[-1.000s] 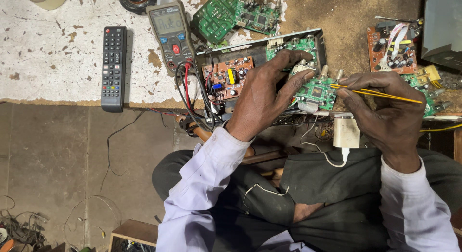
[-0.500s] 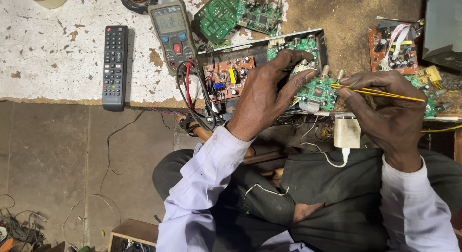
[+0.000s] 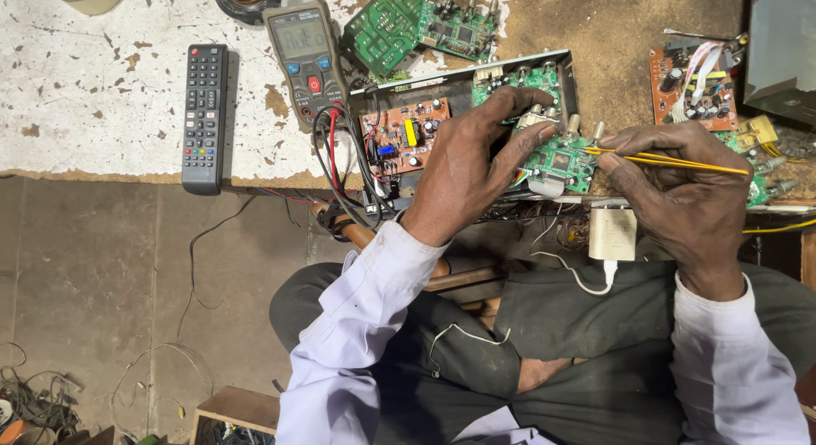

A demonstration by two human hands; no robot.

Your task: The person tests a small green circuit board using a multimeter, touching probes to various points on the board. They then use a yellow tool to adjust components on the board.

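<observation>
Fingers of the left hand (image 3: 463,169) grip a green circuit board (image 3: 563,163); right hand (image 3: 684,198) fingers pinch a yellow probe (image 3: 680,162).

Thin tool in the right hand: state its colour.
Yellow; the thin tool shows in the head view.

The left hand (image 3: 472,169) has spread its fingers slightly wider over the small green circuit board (image 3: 561,163); the right hand (image 3: 680,198) has shifted its thin yellow probe (image 3: 671,160) marginally lower.
</observation>
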